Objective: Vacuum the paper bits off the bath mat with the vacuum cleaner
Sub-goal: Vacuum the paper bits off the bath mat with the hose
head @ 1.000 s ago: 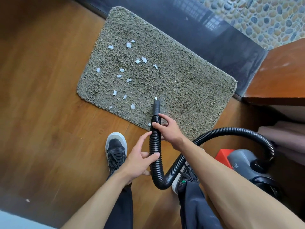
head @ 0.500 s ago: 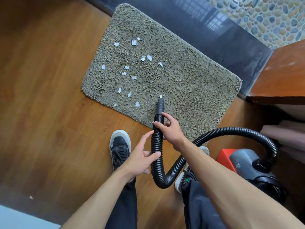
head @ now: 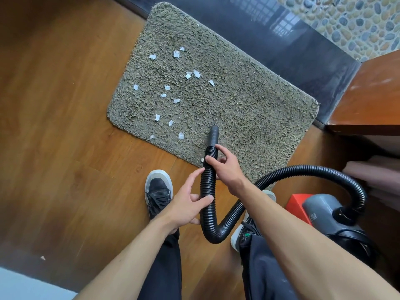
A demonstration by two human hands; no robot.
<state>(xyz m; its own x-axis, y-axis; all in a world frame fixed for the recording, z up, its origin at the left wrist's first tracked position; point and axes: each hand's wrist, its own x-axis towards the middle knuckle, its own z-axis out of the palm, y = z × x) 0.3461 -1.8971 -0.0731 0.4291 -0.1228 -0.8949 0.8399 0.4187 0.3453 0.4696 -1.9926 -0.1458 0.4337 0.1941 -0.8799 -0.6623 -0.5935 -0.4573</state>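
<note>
Blk sneakers (head: 159,191), wood floor (head: 65,126), pebble tiling (head: 357,20), red box (head: 297,205).

Even daylight – window glare on dark ledge (head: 281,29) – wide-angle bending at edges, corners soft

Paper bits (head: 176,100) scattered on shaggy bath mat (head: 249,109)

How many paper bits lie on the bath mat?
14 paper bits: three farthest away, three mid-mat, four left-centre, four nearest, left of the nozzle. Others may hide behind the hose.
</note>
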